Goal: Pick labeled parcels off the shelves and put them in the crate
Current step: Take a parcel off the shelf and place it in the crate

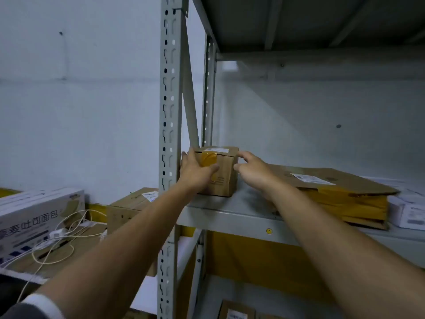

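Visibly cubic brown parcel (226,171), yellow tape (208,158), label (216,149) atop.

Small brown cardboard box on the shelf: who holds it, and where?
The left hand grips the small brown cardboard box at its left front corner, thumb on its front. The right hand is open beside its right edge, contact unclear.

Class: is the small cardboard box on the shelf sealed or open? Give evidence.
The small cardboard box is sealed: tape crosses its closed top flaps and runs down the front.

Stockroom; metal shelving (171,111), labelled parcels (340,187)
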Motion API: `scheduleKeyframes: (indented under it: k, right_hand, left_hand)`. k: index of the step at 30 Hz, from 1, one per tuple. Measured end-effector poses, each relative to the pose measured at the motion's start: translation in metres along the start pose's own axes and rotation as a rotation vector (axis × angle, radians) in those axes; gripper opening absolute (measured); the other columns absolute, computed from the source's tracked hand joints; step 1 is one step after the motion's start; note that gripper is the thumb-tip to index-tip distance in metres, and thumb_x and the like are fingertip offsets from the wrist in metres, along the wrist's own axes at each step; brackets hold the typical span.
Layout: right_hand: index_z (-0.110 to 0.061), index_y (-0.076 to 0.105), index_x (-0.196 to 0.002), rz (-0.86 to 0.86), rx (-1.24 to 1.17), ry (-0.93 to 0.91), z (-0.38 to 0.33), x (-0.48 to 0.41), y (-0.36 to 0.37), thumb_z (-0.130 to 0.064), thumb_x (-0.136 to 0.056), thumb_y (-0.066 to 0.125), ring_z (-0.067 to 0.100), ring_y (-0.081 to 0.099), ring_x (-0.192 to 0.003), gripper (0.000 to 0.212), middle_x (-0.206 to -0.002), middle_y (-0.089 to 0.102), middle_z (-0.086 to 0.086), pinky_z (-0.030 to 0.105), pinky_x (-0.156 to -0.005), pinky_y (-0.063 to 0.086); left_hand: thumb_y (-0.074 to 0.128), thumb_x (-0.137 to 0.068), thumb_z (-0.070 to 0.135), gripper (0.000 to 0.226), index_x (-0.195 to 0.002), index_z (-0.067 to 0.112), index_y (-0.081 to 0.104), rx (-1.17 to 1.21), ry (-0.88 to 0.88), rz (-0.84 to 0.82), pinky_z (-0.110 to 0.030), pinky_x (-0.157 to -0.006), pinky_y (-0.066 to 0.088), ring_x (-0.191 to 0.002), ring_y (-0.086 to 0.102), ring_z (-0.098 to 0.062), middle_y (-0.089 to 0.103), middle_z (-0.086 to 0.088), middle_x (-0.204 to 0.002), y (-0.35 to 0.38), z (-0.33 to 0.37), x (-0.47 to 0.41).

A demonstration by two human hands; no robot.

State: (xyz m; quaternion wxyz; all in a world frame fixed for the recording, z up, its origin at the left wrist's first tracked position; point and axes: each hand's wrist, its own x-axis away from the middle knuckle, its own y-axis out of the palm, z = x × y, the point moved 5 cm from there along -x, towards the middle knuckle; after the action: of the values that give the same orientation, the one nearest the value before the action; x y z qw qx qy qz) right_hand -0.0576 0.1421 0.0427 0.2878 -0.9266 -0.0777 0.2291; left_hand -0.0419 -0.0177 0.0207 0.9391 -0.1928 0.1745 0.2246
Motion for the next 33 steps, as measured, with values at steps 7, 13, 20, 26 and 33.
scheduleKeyframes:
  k: [7, 13, 20, 26, 33]
  right_hand:
    - [-0.016, 0.038, -0.146, 0.027, -0.253, 0.176, 0.014, -0.016, 0.017, -0.025, -0.102, 0.046, 0.023, 0.045, -0.127, 0.046, -0.138, 0.045, -0.002, 0.035, -0.107, 0.039]
    - [-0.016, 0.039, -0.146, -0.006, -0.416, 0.274, 0.028, -0.032, 0.026, -0.042, -0.102, 0.043, 0.024, 0.042, -0.135, 0.052, -0.144, 0.046, -0.001, 0.044, -0.113, 0.036]
    - [-0.02, 0.057, -0.133, 0.02, -0.479, 0.277, 0.032, -0.035, 0.025, -0.049, -0.099, 0.045, 0.017, 0.054, -0.124, 0.046, -0.132, 0.063, -0.004, 0.038, -0.105, 0.041]
    - [-0.024, 0.057, -0.106, 0.152, -0.544, 0.31, 0.035, -0.021, 0.01, -0.048, -0.1, 0.044, 0.011, 0.049, -0.095, 0.028, -0.089, 0.053, -0.012, 0.034, -0.1, 0.037]
    - [-0.024, 0.057, -0.121, 0.223, -0.675, 0.325, 0.048, -0.031, 0.024, -0.072, -0.063, 0.068, 0.023, 0.067, -0.099, 0.075, -0.11, 0.07, 0.003, 0.03, -0.056, 0.053]
  left_hand:
    - [0.06, -0.094, 0.032, 0.091, -0.154, 0.023, -0.008, 0.174, -0.135, -0.054, -0.05, -0.117, 0.024, -0.146, 0.02, -0.033, 0.012, -0.007, -0.161, -0.005, -0.004, -0.02]
    - [0.059, -0.093, 0.035, 0.081, -0.155, 0.019, 0.008, 0.212, -0.152, -0.059, -0.044, -0.115, 0.028, -0.142, 0.029, -0.03, 0.021, -0.004, -0.159, -0.003, -0.01, -0.026]
    - [0.049, -0.097, 0.041, 0.071, -0.154, 0.019, 0.015, 0.251, -0.166, -0.072, -0.043, -0.113, 0.027, -0.143, 0.027, -0.029, 0.024, -0.004, -0.158, -0.005, -0.01, -0.021]
    - [0.056, -0.092, 0.048, 0.068, -0.147, 0.021, 0.027, 0.275, -0.212, -0.093, -0.038, -0.094, 0.037, -0.124, 0.042, -0.027, 0.03, -0.005, -0.15, -0.003, -0.003, -0.018]
    - [0.048, -0.097, 0.044, 0.06, -0.148, 0.019, 0.027, 0.364, -0.267, -0.103, -0.03, -0.084, 0.034, -0.104, 0.046, -0.018, 0.051, -0.003, -0.129, 0.003, 0.002, -0.015]
